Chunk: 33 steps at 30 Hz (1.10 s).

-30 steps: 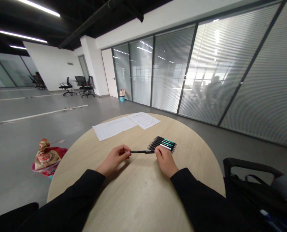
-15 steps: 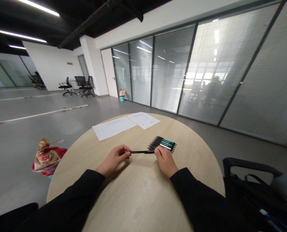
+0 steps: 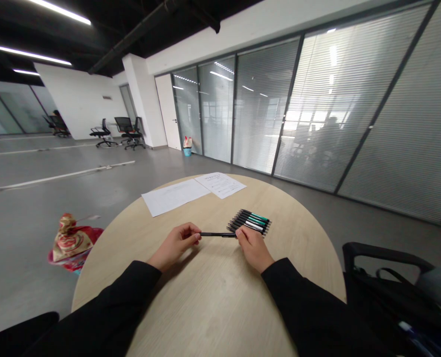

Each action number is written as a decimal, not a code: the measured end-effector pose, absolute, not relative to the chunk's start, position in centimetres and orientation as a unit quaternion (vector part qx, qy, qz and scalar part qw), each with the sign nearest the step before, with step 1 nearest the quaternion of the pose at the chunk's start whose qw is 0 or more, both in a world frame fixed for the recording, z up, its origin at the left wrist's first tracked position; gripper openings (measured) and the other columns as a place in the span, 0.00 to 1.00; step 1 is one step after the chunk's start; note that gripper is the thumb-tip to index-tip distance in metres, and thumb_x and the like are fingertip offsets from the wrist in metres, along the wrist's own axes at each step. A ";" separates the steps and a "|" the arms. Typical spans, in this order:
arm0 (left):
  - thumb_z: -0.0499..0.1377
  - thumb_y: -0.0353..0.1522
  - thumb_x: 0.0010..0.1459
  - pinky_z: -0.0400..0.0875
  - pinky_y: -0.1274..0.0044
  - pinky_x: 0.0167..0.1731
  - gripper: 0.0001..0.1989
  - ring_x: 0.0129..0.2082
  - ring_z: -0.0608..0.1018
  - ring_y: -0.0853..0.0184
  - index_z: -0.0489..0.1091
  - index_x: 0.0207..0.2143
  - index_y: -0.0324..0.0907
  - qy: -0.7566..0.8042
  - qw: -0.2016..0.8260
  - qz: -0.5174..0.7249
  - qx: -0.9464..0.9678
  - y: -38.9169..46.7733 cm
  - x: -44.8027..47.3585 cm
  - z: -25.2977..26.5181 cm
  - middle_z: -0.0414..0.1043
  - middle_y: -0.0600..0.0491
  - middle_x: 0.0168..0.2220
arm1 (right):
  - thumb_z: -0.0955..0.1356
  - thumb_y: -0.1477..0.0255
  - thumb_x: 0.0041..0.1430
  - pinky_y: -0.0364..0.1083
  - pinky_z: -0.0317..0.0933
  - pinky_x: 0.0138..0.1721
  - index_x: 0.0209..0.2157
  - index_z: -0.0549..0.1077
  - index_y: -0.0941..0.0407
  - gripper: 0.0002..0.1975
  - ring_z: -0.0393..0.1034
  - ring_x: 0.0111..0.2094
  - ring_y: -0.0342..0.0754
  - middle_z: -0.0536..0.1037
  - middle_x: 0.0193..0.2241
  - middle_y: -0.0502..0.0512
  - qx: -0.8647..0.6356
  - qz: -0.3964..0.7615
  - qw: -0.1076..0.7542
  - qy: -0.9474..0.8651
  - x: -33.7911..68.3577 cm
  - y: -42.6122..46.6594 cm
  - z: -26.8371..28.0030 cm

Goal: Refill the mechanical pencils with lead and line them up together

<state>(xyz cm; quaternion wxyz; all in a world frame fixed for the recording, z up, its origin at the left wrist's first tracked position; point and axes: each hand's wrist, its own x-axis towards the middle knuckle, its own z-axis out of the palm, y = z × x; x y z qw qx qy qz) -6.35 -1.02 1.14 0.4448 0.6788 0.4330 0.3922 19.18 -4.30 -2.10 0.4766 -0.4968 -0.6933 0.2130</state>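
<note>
- A black pen [image 3: 218,234] lies level between the two hands, just above the round desk [image 3: 213,297], its long axis running left to right across the person's front
- The left hand [image 3: 174,245] has its fingers [image 3: 195,238] closed together on the pen's left tip
- The right hand [image 3: 253,248] pinches the other end, its fingers [image 3: 240,235] clamped on the barrel; both hands are equally near, each at one end
- A row of pens [image 3: 250,221] lies side by side on the desk just beyond the right hand, slanted, close to the held pen's right end
- Two sheets of paper [image 3: 191,191] lie at the far edge, well apart from the hands
</note>
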 end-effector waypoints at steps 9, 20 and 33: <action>0.64 0.40 0.53 0.61 0.77 0.26 0.13 0.24 0.68 0.71 0.70 0.31 0.39 0.429 0.444 0.394 0.680 -1.2 -6.3 1.3 0.67 0.57 0.23 | 0.64 0.66 0.65 0.43 0.51 0.30 0.28 0.70 0.56 0.13 0.62 0.27 0.44 0.70 0.23 0.48 -0.497 0.219 0.426 -0.724 19.0 -4.2 -2.3; 0.65 0.40 0.51 0.64 0.76 0.27 0.14 0.25 0.72 0.68 0.71 0.32 0.39 0.432 0.445 0.387 0.682 -1.1 -6.4 1.3 0.70 0.55 0.25 | 0.64 0.70 0.63 0.43 0.52 0.31 0.30 0.70 0.56 0.08 0.62 0.27 0.44 0.71 0.25 0.49 -0.507 0.214 0.426 -0.718 19.1 -4.1 -2.4; 0.65 0.42 0.50 0.65 0.76 0.26 0.15 0.22 0.71 0.69 0.71 0.26 0.39 0.455 0.464 0.368 0.665 -1.8 -6.1 2.2 0.73 0.52 0.22 | 0.66 0.71 0.62 0.43 0.54 0.32 0.32 0.71 0.56 0.04 0.63 0.27 0.44 0.73 0.27 0.49 -0.507 0.213 0.425 -0.719 19.2 -3.9 -2.6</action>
